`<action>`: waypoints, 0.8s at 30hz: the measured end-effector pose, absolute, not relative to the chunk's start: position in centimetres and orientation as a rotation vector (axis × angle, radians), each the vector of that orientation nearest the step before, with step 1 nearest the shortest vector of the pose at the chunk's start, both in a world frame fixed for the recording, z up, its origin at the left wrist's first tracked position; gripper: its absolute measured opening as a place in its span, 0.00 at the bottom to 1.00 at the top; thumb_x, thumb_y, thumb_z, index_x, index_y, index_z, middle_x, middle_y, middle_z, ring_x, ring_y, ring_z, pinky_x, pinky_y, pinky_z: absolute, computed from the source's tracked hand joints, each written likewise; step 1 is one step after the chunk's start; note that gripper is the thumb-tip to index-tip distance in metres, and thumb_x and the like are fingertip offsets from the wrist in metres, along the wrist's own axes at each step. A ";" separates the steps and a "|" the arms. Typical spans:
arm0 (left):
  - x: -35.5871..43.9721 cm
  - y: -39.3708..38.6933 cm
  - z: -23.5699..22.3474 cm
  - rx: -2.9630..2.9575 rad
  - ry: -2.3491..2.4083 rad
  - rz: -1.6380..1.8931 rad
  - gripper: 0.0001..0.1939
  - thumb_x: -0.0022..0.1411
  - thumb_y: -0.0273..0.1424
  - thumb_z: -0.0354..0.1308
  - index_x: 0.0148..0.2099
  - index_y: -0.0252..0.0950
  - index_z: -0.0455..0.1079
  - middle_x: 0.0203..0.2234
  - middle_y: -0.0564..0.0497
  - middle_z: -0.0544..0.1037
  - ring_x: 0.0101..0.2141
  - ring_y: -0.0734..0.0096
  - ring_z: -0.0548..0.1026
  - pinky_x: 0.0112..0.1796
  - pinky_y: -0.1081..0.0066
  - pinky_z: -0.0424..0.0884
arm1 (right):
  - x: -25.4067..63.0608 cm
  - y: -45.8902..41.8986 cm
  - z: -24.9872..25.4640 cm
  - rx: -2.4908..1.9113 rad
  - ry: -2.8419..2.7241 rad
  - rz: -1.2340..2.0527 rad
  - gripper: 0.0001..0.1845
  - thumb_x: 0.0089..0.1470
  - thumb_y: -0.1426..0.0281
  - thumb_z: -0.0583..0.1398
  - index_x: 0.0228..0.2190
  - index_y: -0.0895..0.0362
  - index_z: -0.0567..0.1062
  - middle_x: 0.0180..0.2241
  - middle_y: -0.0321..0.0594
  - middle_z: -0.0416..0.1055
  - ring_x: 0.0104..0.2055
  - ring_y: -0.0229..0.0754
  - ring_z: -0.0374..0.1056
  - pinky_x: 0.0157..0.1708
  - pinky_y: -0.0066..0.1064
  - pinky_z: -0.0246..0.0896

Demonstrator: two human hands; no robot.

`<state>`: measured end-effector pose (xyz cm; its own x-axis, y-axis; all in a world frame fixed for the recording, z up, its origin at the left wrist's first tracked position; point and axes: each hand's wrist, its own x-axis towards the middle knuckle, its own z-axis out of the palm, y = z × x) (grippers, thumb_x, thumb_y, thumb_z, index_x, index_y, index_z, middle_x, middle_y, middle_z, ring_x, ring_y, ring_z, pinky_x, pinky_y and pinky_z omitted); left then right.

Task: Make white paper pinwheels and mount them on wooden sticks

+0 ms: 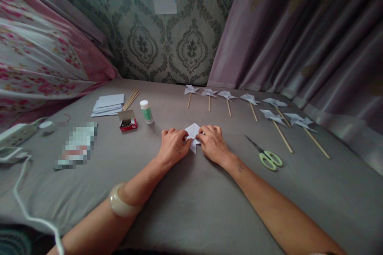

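Observation:
Between my two hands is a white paper piece, partly folded, with pointed corners showing above and below my fingers. My left hand pinches its left side, and my right hand pinches its right side. The fingertips nearly meet over its middle and hide the centre. Right of my right hand, scissors with pale green handles lie with the blades pointing away to the left. Beyond my left hand stands a glue bottle with a white cap.
Several paper pinwheels on wooden sticks lie in an arc at the back right. At the back left are stacked white paper sheets, wooden sticks and an open red box of small metal pieces. A blurred packet and a power strip with a white cable lie left.

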<state>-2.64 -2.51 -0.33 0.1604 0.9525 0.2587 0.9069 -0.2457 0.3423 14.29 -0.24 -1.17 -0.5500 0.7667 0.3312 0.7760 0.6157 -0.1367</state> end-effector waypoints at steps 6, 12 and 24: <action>-2.6 -2.3 -0.8 2.276 1.867 0.561 0.11 0.59 0.37 0.56 0.41 0.37 0.72 0.35 0.46 0.80 0.41 0.56 0.73 0.43 0.59 0.59 | 14.5 0.0 -2.2 -1.319 -2.269 0.137 0.16 0.53 0.80 0.55 0.33 0.54 0.80 0.38 0.42 0.73 0.45 0.44 0.62 0.48 0.39 0.47; -2.6 -2.1 -0.9 2.250 1.873 0.618 0.08 0.58 0.33 0.55 0.40 0.38 0.72 0.34 0.47 0.81 0.41 0.57 0.74 0.43 0.59 0.59 | 14.6 0.0 -2.6 -1.339 -2.024 0.204 0.16 0.50 0.80 0.54 0.31 0.54 0.80 0.36 0.41 0.74 0.43 0.43 0.64 0.46 0.37 0.52; -3.9 -1.2 -1.3 2.229 1.910 0.723 0.10 0.57 0.29 0.52 0.40 0.38 0.72 0.35 0.48 0.81 0.42 0.57 0.73 0.45 0.58 0.59 | 16.2 0.4 -2.8 -1.394 -1.832 0.235 0.19 0.47 0.80 0.54 0.37 0.54 0.79 0.40 0.42 0.73 0.46 0.45 0.65 0.48 0.38 0.56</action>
